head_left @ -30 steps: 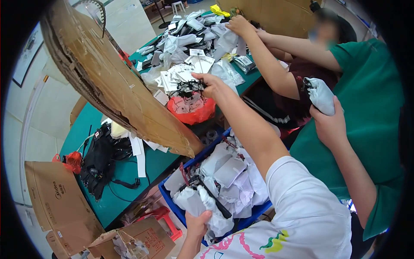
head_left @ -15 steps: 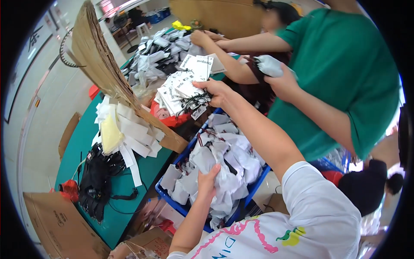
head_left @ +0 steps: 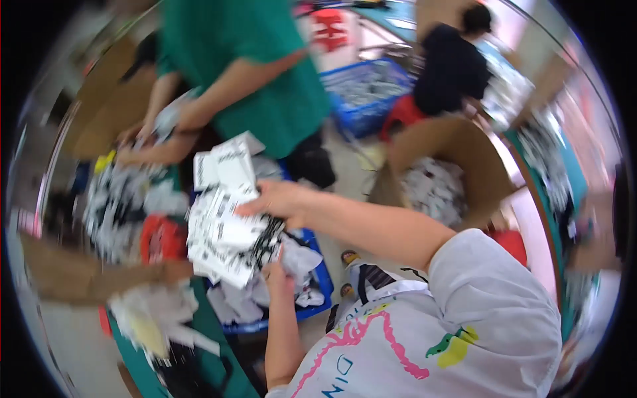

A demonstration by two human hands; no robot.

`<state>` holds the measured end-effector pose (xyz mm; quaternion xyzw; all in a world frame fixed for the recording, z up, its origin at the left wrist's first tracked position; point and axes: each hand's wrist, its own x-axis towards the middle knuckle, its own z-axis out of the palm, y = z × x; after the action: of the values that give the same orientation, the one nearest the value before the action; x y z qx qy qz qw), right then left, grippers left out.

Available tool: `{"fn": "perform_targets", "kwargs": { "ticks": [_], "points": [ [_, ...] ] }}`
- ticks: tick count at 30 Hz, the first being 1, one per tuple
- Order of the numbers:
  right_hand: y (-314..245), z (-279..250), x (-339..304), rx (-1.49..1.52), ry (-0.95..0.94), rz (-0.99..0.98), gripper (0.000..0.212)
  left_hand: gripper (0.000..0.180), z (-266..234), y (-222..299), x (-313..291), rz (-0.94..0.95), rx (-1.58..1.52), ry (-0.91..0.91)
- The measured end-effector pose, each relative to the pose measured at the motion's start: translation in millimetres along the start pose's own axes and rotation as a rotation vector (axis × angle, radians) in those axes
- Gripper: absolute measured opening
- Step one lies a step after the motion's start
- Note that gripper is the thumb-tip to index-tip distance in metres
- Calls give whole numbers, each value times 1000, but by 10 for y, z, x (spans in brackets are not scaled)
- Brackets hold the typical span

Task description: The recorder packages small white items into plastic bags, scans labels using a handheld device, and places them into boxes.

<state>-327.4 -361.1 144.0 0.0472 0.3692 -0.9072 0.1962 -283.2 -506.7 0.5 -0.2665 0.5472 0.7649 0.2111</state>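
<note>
Head view, right hand: the right hand is clamped on a thick fan of white square paper tags with black cords, the thumb lying on top of them.
Head view, left hand: the left hand is just below the black cords, with its thumb up; whether it grips something, I cannot tell. The two hands are near each other.
Tags: they are in the air, above the left edge of a blue plastic basket, and cover part of it.
Basket: it contains pale, soft wrapped packages and stands beside the right edge of a green-topped counter.
Counter, near end: white paper strips lie there, close to a tangle of black straps.
Counter, far end: a blurred heap of grey-white and black pieces lies there; a red plastic bag is between this heap and the tags.
Cardboard: a brown cardboard sheet reaches in from the left.
Co-worker: a person in a green shirt stands beyond the basket.
Floor: a brown open cardboard box with white pieces inside is to the right of the basket.
</note>
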Motion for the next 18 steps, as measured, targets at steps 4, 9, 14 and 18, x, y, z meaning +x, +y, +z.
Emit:
{"fn": "perform_targets", "kwargs": {
  "ticks": [4, 9, 14, 18],
  "points": [
    [28, -590, -1184, 34, -4, 31, 45, 36, 283, -1065, -662, -2, -133, -114],
    [-167, -1268, -2799, 42, 16, 7, 42, 31, 953, -2212, -1493, 69, -184, -218],
    [-732, -2165, -4375, 12, 209, -159, 42, 28, 2090, -3124, -1940, 37, -156, -264],
    [-1366, -2874, -5250, 28, 325, -299, 43, 32, 3062, -3567, -1944, 12, -110, -499]
  ]
}}
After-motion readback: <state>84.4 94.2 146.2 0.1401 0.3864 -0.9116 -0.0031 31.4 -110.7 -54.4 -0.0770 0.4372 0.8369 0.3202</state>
